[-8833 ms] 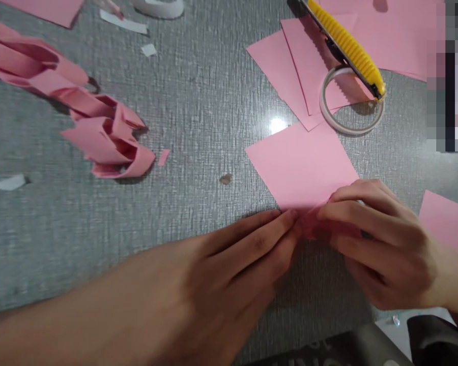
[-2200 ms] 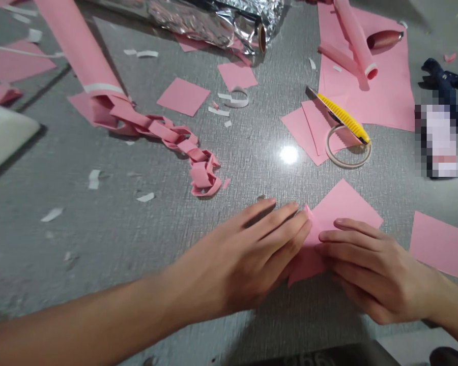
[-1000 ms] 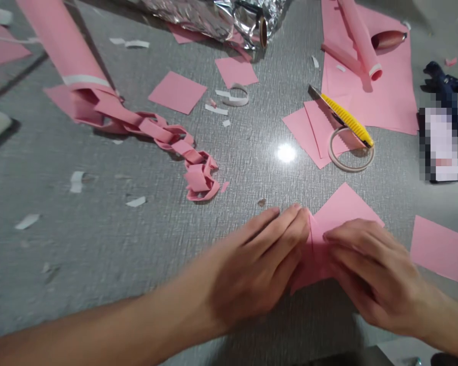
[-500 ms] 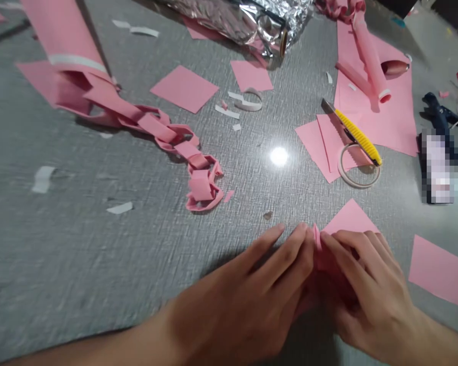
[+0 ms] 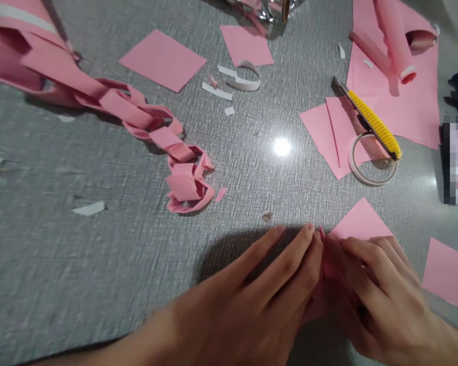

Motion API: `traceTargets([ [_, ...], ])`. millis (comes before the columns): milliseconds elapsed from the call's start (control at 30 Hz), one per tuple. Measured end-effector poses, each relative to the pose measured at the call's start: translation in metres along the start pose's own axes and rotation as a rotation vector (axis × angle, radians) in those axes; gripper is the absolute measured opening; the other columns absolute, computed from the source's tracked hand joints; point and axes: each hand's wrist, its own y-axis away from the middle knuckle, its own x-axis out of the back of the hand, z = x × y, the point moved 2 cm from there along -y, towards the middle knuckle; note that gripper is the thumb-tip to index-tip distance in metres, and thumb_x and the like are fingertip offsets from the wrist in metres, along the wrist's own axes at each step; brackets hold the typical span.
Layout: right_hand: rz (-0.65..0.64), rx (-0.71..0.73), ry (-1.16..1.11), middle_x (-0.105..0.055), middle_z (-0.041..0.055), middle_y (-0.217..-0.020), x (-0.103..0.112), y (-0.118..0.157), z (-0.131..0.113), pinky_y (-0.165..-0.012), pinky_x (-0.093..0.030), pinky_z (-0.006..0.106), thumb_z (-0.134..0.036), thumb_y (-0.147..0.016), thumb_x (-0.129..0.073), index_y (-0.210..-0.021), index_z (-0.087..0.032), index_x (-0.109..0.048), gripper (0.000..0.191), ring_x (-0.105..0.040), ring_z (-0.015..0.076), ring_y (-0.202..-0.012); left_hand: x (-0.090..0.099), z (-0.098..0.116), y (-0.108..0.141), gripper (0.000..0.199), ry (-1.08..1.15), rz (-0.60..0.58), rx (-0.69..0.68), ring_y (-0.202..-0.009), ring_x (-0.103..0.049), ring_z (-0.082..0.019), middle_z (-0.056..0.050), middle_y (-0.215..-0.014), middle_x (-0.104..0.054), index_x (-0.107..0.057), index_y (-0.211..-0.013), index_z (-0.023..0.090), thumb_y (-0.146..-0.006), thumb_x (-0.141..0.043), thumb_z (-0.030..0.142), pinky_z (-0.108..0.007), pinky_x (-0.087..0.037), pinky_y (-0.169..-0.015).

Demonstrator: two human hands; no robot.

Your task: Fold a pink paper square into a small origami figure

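Between my two hands a folded piece of pink paper (image 5: pixel 331 262) stands slightly raised off the table, much of it hidden by the fingers. My left hand (image 5: pixel 267 290) presses against its left side, the fingertips close together at the upper edge. My right hand (image 5: pixel 389 290) pinches the same paper from the right with curled fingers. Partly under the right hand lies a square of pink paper (image 5: pixel 362 221), one corner pointing away from me. A pink paper chain (image 5: pixel 141 119) stretches across the table to the upper left, beyond my left hand.
A yellow utility knife (image 5: pixel 374 122) lies across a tape ring (image 5: pixel 353 168) and pink sheets (image 5: pixel 322 134). Pink rolls (image 5: pixel 399 46) rest at the upper right. Foil (image 5: pixel 265 10) shows at the top. White tape strips (image 5: pixel 217 91) are scattered about.
The view has shifted, so the chain sits farther left and the foil is mostly out of frame. My hands keep hold of the paper; the right fingers have shifted slightly along it.
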Motion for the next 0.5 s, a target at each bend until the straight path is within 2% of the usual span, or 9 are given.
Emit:
traceTargets([
  [333, -0.015, -0.009, 0.028, -0.072, 0.0146, -0.122, 0.0005, 0.0017, 0.0004, -0.081, -0.048, 0.045, -0.011, -0.105, -0.057, -0.139, -0.008, -0.063, 0.034, -0.061, 0.0258, -0.096, 0.0031, -0.0017, 0.0005, 0.041, 0.01, -0.068, -0.003, -0.143, -0.057, -0.039, -0.019, -0.15, -0.067, -0.068, -0.14, 0.006, -0.11, -0.049, 0.026, -0.052, -0.052, -0.113],
  [500, -0.035, -0.004, 0.051, -0.071, 0.0139, -0.125, 0.0005, 0.0021, 0.0009, -0.082, -0.047, 0.044, -0.012, -0.108, -0.054, -0.142, -0.007, -0.063, 0.035, -0.062, 0.0251, -0.096, 0.004, -0.001, 0.0016, 0.04, 0.003, -0.108, -0.016, -0.147, -0.055, -0.038, -0.019, -0.155, -0.064, -0.066, -0.142, 0.006, -0.111, -0.049, 0.027, -0.052, -0.05, -0.117],
])
